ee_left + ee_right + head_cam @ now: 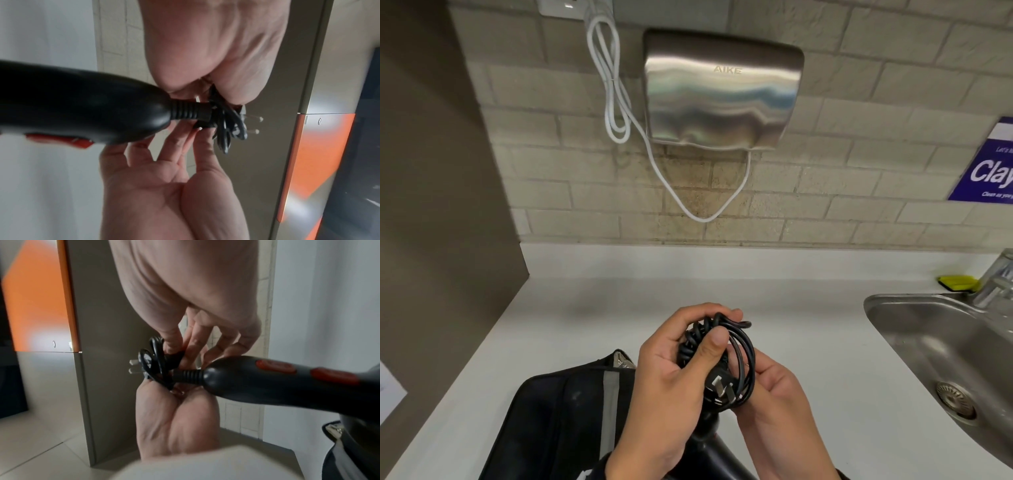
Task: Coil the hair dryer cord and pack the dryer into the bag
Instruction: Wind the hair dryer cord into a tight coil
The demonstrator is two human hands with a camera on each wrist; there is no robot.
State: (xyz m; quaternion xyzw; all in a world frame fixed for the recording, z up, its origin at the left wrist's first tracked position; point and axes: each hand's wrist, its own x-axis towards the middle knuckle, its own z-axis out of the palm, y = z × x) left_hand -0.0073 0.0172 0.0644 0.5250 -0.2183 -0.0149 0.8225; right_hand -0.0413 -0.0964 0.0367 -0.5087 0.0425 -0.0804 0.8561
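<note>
Left hand: My left hand [671, 363] is curled round the coiled black cord [726, 363], thumb pressed across the loops. I judge this keeps the springy coil from opening.

Right hand: My right hand [774, 387] cups the coil from the other side, fingers loosely bent against the outer loops. It supports more than it grips.

Plug: The plug [722, 385] lies on the face of the coil, prongs towards me. It seems placed there so the free end stays trapped under my thumb.

Hair dryer: The black hair dryer [287, 382] hangs from the coil, its handle pointing down and towards me. Red switches show on the handle in the right wrist view. The cord leaves the handle through a ribbed collar just beside my fingers.

Bag: The black bag [565, 418] lies on the white counter [808, 342], below and to the left of my hands. Its opening appears to face the dryer, but I cannot tell how wide it gapes.

Edges: A steel sink [928, 346] drops away on my right. A dark panel [431, 171] closes off my left side.

Open room: Bare counter lies ahead of my hands. I judge the way down to the bag is short and unobstructed.
</note>
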